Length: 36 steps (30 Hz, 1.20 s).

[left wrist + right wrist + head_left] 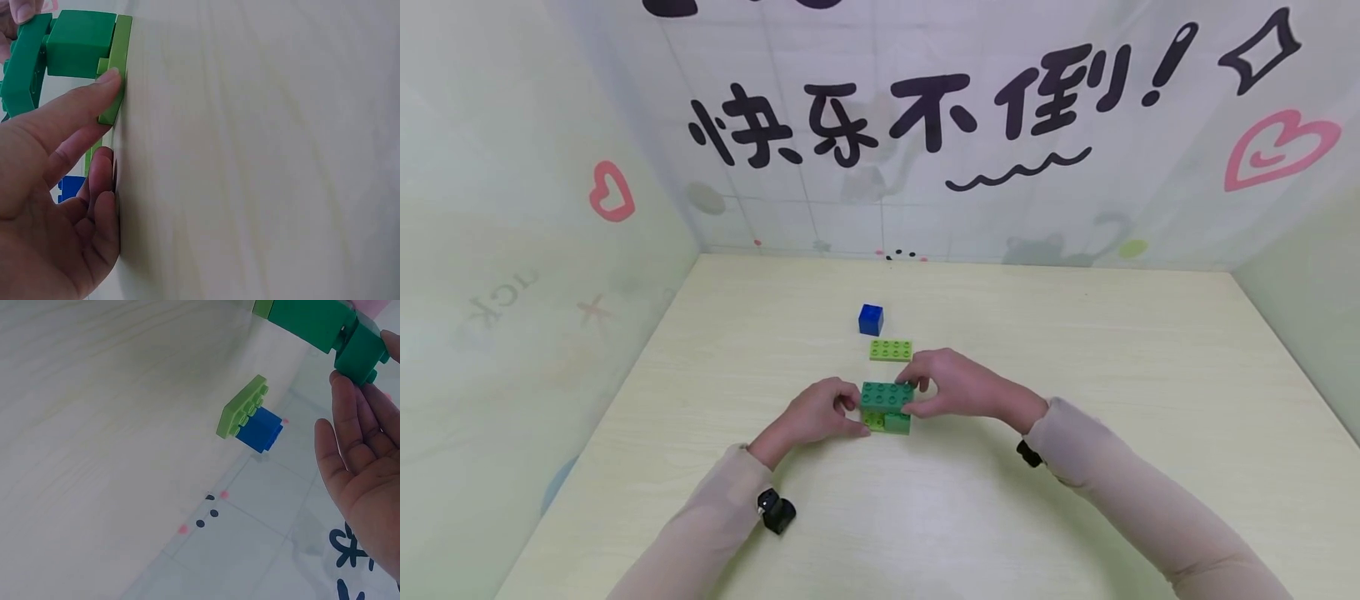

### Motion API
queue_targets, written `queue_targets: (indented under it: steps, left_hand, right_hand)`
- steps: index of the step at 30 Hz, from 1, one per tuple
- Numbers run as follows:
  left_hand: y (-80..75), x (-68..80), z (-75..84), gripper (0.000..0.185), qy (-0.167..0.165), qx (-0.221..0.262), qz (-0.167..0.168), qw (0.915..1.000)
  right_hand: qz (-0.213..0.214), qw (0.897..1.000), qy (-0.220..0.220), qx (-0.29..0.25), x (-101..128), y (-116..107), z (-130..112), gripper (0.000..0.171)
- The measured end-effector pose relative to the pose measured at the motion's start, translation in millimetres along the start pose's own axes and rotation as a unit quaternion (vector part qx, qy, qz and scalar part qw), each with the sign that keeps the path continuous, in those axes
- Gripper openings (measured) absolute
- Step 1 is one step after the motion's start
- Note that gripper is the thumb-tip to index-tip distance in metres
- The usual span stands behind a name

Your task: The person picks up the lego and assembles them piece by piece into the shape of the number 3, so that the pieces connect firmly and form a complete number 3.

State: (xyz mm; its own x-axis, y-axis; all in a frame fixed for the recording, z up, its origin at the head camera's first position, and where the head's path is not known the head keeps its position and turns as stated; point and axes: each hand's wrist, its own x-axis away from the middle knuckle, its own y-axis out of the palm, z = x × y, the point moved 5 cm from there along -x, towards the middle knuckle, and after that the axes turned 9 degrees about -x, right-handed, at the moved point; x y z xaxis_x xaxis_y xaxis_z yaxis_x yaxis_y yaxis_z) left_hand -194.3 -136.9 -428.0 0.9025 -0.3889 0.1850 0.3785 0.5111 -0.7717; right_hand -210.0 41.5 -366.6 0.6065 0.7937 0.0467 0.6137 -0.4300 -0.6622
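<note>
A dark green 2x4 toy brick point(880, 395), studs up, sits at the top of a small stack. Under its right part is another green brick point(80, 42), standing on a thin lime green plate point(123, 47) on the table. My right hand point(961, 383) pinches the top brick at its right end, thumb at the front and fingers behind. From the left, my left hand point(820, 410) pinches the lime plate, its thumb on the near left corner. In the left wrist view a gap shows between the top brick and the plate's left part.
Behind the stack lies a second lime green plate point(891, 350), studs up. A blue brick point(871, 319) stands farther back. The pale wooden table point(1075, 350) ends at a printed white backdrop point(925, 217). Small black cameras hang at both wrists.
</note>
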Motion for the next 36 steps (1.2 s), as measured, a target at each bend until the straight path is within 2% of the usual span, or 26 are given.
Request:
queue_targets:
  steps: [20,36]
  left_hand:
    - [3.0,-3.3,-3.6,0.024,0.008,-0.006,0.009,0.9999]
    - [3.4,-4.1,-5.6,0.022,0.003,-0.008,0.009,0.9999]
  right_hand:
    - [0.005,1.000,-0.028,0.013,2.3,5.4,0.2,0.030]
    - [-0.003,1.000,-0.017,-0.008,-0.2,5.2,0.0,0.030]
